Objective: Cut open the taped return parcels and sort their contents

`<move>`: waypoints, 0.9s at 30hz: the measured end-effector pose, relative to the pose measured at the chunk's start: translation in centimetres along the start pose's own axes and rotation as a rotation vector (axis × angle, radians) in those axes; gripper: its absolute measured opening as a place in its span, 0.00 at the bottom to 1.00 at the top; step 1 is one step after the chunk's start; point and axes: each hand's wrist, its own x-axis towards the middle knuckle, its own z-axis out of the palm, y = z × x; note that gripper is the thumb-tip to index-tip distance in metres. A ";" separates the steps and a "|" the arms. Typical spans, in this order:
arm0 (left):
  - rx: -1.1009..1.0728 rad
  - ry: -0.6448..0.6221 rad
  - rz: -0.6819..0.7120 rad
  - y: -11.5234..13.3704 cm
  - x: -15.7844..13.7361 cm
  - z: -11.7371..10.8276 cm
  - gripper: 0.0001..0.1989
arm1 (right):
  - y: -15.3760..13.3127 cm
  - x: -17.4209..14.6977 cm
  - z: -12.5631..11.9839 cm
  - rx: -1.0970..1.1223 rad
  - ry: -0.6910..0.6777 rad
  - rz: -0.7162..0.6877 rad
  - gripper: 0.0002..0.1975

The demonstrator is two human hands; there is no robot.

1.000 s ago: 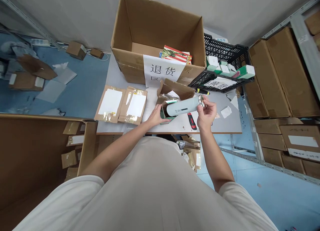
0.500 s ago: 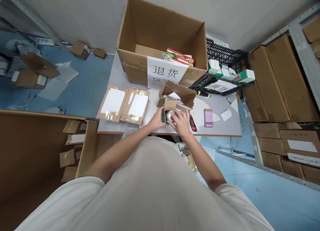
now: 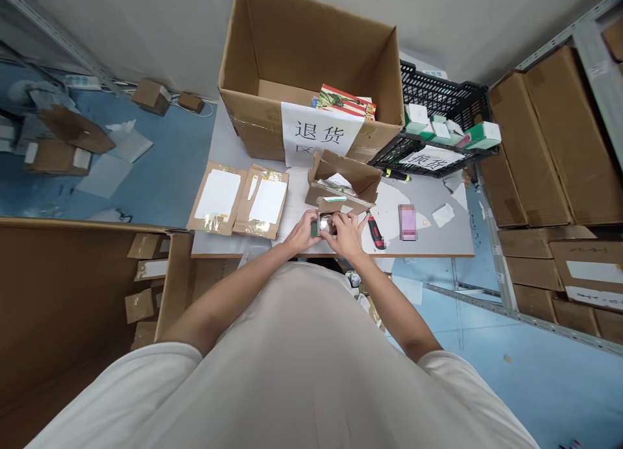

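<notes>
A small green and brown box [image 3: 315, 229] is held near the table's front edge, its flap [image 3: 332, 206] standing up at the far side. My left hand [image 3: 302, 232] is closed around the box's left side. Inside its opening sits a round, shiny silver object [image 3: 327, 224], whose kind I cannot make out. My right hand [image 3: 347, 233] is closed at the right side, thumb and fingers on the silver object and the box's edge. Just beyond stands an opened carton [image 3: 367, 193] with crumpled paper. A red and black utility knife [image 3: 374, 231] lies right of my right hand.
Two taped parcels [image 3: 263, 202] lie left on the table [image 3: 418, 248]. A large labelled carton [image 3: 260, 128] and a black crate [image 3: 413, 85] of green-white boxes stand behind. A phone [image 3: 407, 222] and a yellow-black tool [image 3: 396, 175] lie right. A big carton [image 3: 175, 280] stands left.
The small box's flap has tipped back, showing a green edge. My right fingers have shifted over the silver object, covering more of it. The whole view has moved slightly.
</notes>
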 end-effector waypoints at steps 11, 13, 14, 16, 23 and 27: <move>0.057 -0.084 -0.001 0.5 0.0 -0.9 0.24 | 4.1 -1.4 2.2 0.694 0.188 0.013 0.21; 0.042 -0.099 0.008 0.5 0.0 -1.0 0.24 | 4.4 0.0 2.3 0.753 0.200 0.022 0.26; 0.037 -0.111 0.014 0.5 0.0 -1.1 0.24 | 4.5 0.8 2.2 0.803 0.213 0.038 0.32; 0.031 -0.135 0.022 0.5 0.1 -1.3 0.24 | 4.5 2.4 1.4 0.923 0.157 -0.015 0.40; -0.053 -0.077 -0.021 0.1 0.3 -1.4 0.32 | 4.2 2.9 -0.8 0.684 -0.044 -0.375 0.24; -0.135 -0.021 -0.073 -0.1 0.2 -1.0 0.36 | 4.8 1.9 0.1 0.407 -0.074 -0.445 0.23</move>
